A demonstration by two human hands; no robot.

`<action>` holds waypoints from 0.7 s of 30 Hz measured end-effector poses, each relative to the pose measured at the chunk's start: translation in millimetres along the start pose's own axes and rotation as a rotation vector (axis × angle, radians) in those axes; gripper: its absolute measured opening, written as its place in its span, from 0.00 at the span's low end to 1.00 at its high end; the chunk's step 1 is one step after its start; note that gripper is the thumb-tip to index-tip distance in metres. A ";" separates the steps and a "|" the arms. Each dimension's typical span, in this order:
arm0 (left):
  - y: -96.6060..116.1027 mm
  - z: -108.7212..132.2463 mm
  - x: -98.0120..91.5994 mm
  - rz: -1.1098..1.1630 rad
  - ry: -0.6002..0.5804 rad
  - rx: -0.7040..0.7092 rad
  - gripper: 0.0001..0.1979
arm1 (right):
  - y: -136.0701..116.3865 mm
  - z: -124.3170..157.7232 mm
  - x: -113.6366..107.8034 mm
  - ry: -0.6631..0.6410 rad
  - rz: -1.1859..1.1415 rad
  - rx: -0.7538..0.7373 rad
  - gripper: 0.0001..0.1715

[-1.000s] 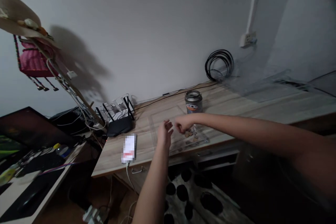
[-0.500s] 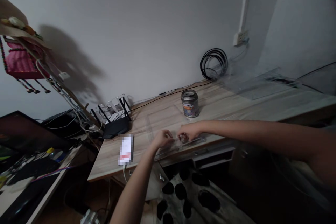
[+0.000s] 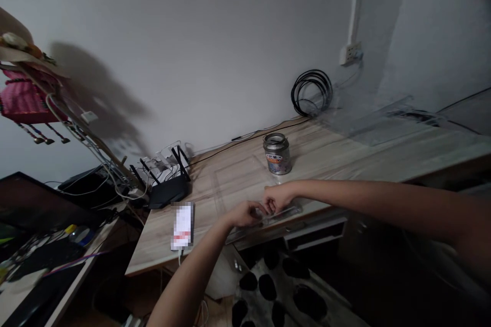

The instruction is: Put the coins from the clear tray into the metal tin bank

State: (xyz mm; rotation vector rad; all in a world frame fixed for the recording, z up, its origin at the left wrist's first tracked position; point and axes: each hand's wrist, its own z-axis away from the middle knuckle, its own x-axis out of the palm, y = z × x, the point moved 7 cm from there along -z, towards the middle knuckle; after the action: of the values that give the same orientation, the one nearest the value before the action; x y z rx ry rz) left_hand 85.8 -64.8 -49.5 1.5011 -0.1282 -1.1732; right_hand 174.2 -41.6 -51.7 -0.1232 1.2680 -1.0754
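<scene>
My left hand (image 3: 245, 213) rests with curled fingers on the front edge of a clear plastic tray (image 3: 233, 176) that lies flat on the wooden desk (image 3: 345, 158). My right hand (image 3: 274, 198) is right beside it, fingers bunched and pointing down at the tray's front right part. The two hands almost touch. Whatever lies under the fingers is hidden, so I cannot tell whether either hand holds anything. A metal can (image 3: 276, 153) with a printed label stands upright just behind my right hand.
A phone (image 3: 182, 225) on a cable lies left of my hands near the desk's front edge. A black router (image 3: 166, 191) with antennas, a coil of black cable (image 3: 310, 92) by the wall, a wall socket (image 3: 350, 53), a cluttered side table (image 3: 46, 260).
Both hands came down from above the tray to its front edge. My left hand, open a second ago, now has curled fingers. The view drifted slightly right.
</scene>
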 end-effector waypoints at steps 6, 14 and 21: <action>-11.6 -18.0 -2.5 0.737 0.260 -0.426 0.26 | -13.2 4.5 -55.3 0.268 -0.143 0.019 0.15; 19.4 -9.4 -12.1 1.423 0.255 -0.337 0.13 | -31.6 32.0 -81.2 0.507 0.373 0.126 0.17; -6.7 12.8 -20.4 1.702 0.693 -0.220 0.06 | -3.9 20.5 -29.1 0.224 0.654 0.203 0.17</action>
State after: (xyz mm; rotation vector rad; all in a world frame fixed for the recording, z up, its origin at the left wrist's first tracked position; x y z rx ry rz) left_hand 63.3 -58.2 -40.8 0.9479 -0.6109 0.6654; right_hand 191.1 -32.7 -21.4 0.5474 1.2585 -0.6480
